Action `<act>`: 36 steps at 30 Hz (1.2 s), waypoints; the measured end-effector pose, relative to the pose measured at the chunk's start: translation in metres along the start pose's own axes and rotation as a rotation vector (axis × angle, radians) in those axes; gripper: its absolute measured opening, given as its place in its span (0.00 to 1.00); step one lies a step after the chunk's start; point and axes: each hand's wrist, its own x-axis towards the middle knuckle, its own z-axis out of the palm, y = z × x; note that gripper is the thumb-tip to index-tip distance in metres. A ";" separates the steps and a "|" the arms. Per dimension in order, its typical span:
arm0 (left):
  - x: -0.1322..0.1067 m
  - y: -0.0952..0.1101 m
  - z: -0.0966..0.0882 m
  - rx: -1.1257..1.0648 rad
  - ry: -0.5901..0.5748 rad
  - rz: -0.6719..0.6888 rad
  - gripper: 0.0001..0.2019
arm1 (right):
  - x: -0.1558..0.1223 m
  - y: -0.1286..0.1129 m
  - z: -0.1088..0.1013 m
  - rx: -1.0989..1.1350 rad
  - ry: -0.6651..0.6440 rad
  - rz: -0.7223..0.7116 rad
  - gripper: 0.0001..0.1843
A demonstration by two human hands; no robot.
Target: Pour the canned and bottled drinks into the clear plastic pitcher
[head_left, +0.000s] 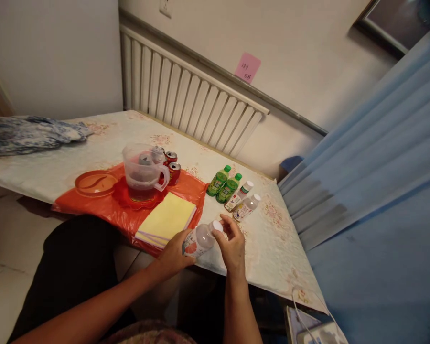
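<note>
My left hand [174, 253] is wrapped round a small clear bottle [199, 240] with a red-and-white label, held tilted over the table's near edge. My right hand [231, 241] pinches the bottle's white cap [218, 225] with its fingertips. Just beyond stand two green bottles [224, 183] and two clear white-capped bottles [244, 200]. To the left, a clear plastic jug [143, 169] sits on a red mat on an orange plastic sheet [189, 188], with yellow cloths [166, 217] in front of it.
Red drink cans [172, 165] stand behind the jug. An orange lid [96, 183] lies on the sheet's left. Blue patterned cloth [32, 134] lies at the table's far left. A radiator [189, 102] lines the wall. Blue curtain [372, 181] hangs right.
</note>
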 end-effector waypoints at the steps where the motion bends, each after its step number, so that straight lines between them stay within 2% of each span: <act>1: 0.001 0.000 0.000 -0.003 0.000 -0.005 0.40 | 0.000 0.000 0.000 0.013 -0.001 0.000 0.24; 6: 0.003 0.004 0.000 -0.032 0.006 -0.005 0.39 | 0.001 0.002 -0.005 0.241 -0.109 0.015 0.33; 9: 0.005 0.006 0.000 -0.036 0.000 0.002 0.40 | 0.001 0.003 -0.006 0.321 -0.138 0.048 0.33; 18: 0.005 0.012 0.001 -0.027 -0.011 0.008 0.38 | -0.001 0.007 0.011 0.163 0.083 0.070 0.32; 20: 0.005 0.016 0.000 -0.021 -0.009 0.014 0.37 | -0.002 0.007 0.011 0.176 0.085 0.054 0.33; 26: 0.006 0.020 -0.001 -0.030 0.001 0.007 0.37 | -0.004 0.004 0.004 0.306 -0.033 0.025 0.34; 32: 0.007 0.014 0.002 -0.028 -0.007 0.006 0.38 | -0.004 0.006 0.014 0.243 0.118 0.071 0.33; 36: 0.007 0.019 0.000 -0.024 -0.019 0.007 0.37 | -0.004 0.004 0.019 0.217 0.193 0.113 0.33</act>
